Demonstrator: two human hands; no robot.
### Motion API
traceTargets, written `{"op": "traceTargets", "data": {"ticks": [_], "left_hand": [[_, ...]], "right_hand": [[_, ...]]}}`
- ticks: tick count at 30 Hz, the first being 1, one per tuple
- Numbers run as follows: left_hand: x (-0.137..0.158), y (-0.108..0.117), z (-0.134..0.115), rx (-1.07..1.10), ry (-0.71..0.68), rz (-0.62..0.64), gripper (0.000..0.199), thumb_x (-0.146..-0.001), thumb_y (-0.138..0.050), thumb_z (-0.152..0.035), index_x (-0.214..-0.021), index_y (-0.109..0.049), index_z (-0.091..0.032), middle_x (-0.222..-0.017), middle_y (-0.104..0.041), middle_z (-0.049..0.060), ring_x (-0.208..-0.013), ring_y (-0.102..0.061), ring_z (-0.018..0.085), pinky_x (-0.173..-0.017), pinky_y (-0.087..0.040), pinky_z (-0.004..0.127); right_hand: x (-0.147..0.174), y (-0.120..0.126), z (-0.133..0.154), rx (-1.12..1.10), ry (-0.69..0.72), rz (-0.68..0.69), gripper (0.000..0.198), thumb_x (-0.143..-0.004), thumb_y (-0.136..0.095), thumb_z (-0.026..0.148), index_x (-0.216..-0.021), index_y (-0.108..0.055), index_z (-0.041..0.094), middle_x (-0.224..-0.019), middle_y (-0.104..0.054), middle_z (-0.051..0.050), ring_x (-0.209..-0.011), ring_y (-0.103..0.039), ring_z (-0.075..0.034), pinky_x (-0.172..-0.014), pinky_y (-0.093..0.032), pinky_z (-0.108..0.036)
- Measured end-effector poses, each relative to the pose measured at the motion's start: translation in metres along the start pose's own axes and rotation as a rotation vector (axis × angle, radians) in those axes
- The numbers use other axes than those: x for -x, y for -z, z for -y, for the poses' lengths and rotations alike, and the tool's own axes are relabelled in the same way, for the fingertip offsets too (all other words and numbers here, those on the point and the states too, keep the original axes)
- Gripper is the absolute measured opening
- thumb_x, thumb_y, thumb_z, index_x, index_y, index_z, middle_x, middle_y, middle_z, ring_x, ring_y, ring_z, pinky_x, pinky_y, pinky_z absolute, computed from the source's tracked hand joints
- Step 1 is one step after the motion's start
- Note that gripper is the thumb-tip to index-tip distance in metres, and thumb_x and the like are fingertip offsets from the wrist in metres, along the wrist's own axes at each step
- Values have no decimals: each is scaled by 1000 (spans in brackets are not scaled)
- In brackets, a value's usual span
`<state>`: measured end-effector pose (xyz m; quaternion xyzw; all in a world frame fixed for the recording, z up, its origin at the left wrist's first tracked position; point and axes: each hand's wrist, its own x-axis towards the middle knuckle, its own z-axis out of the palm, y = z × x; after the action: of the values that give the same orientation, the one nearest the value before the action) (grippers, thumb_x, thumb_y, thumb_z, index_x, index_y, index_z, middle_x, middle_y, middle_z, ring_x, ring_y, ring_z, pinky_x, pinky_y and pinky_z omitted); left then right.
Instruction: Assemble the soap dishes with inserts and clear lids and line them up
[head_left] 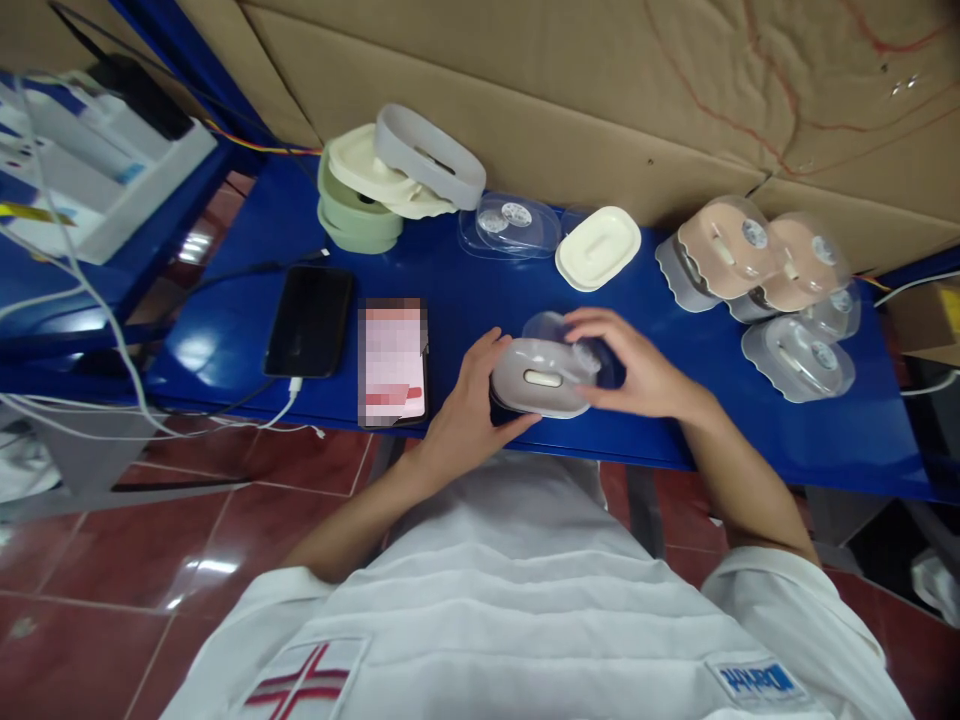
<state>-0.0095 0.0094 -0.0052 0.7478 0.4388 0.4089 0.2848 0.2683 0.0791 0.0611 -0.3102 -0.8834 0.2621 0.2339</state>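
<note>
A grey oval container [517, 375] with a small cream handle in its top sits at the front edge of the blue table. My left hand [465, 410] is closed around its left end, thumb along the near side. A clear plastic cover [545, 325] overlaps the container's far and right parts. My right hand [634, 370] grips this cover at the container's right end, fingers on the far side and thumb on the near side. Whether the cover is fully seated, I cannot tell. Beyond them lies a cream oval lid [598, 248] on the table.
Several clear covers [510, 225] lie at the back, beside stacked green containers [360, 225], cream pieces [367, 165] and a grey ring [431, 155]. Packed peach and grey containers [724, 245] are grouped right. Left are a lit phone [392, 362] and a dark phone [310, 322] on a cable.
</note>
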Motion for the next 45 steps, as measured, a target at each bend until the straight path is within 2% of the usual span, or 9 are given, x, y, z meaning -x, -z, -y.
{"op": "traceTargets", "data": {"ticks": [2, 5, 7, 15, 19, 22, 27, 40, 45], "left_hand": [[1, -2, 3, 30, 20, 9, 108, -91, -85, -48, -171, -14, -33, -173, -32, 19, -161, -39, 36, -129, -42, 57], [2, -2, 3, 19, 40, 25, 106, -94, -80, -52, -172, -9, -35, -172, -37, 18, -159, -43, 35, -128, -42, 56], [2, 0, 3, -13, 34, 24, 104, -96, -78, -53, -172, -9, -34, -171, -39, 18, -158, -44, 35, -127, -43, 56], [0, 4, 2, -90, 14, 38, 98, -95, -78, -53, -170, -20, -33, -166, -44, 18, -155, -46, 37, -125, -45, 59], [0, 5, 1, -89, 23, 70, 93, -96, -79, -47, -169, -24, -33, -166, -42, 17, -154, -48, 35, -124, -47, 56], [-1, 5, 0, -91, 27, 96, 93, -95, -81, -44, -169, -26, -35, -167, -39, 16, -154, -48, 34, -123, -49, 53], [-1, 7, -1, -90, 28, 105, 93, -96, -79, -46, -171, -24, -36, -166, -40, 16, -155, -47, 35, -124, -48, 54], [-2, 5, -3, -127, 15, 86, 86, -101, -70, -54, -171, -23, -35, -168, -39, 16, -156, -45, 36, -125, -45, 58], [-1, 5, -5, -134, 42, 78, 86, -101, -71, -52, -170, -24, -34, -171, -38, 16, -157, -44, 35, -125, -47, 56]], "right_hand": [[-1, -15, 15, 81, 101, 90, 57, -100, -71, 42, -152, -52, 29, -162, -53, -13, -155, -47, -31, -126, -43, -57], [-1, -34, 25, 298, 154, 103, 58, -104, -66, 43, -158, -52, 28, -167, -51, -12, -160, -40, -35, -133, -27, -65], [0, -42, 25, 407, 163, 110, 63, -102, -68, 48, -161, -51, 31, -168, -50, -10, -160, -39, -38, -133, -23, -70], [1, -41, 22, 596, 223, 166, 72, -103, -69, 45, -168, -38, 37, -173, -41, -7, -161, -38, -36, -129, -37, -64], [2, -44, 20, 686, 309, 129, 67, -105, -67, 45, -166, -42, 34, -170, -47, -7, -158, -43, -35, -127, -40, -61], [2, -45, 17, 670, 345, 118, 61, -106, -64, 48, -164, -45, 38, -167, -52, -4, -157, -44, -33, -127, -40, -60], [-1, -40, 13, 558, 250, 146, 69, -101, -62, 66, -163, -48, 38, -171, -46, -6, -159, -42, -35, -128, -37, -60], [3, -39, 13, 450, 129, 93, 58, -102, -66, 52, -157, -55, 36, -168, -49, -10, -161, -37, -38, -130, -26, -71], [5, -24, 11, 365, 47, 161, 77, -98, -74, 50, -166, -43, 31, -177, -30, -18, -160, -38, -40, -123, -43, -64]]}}
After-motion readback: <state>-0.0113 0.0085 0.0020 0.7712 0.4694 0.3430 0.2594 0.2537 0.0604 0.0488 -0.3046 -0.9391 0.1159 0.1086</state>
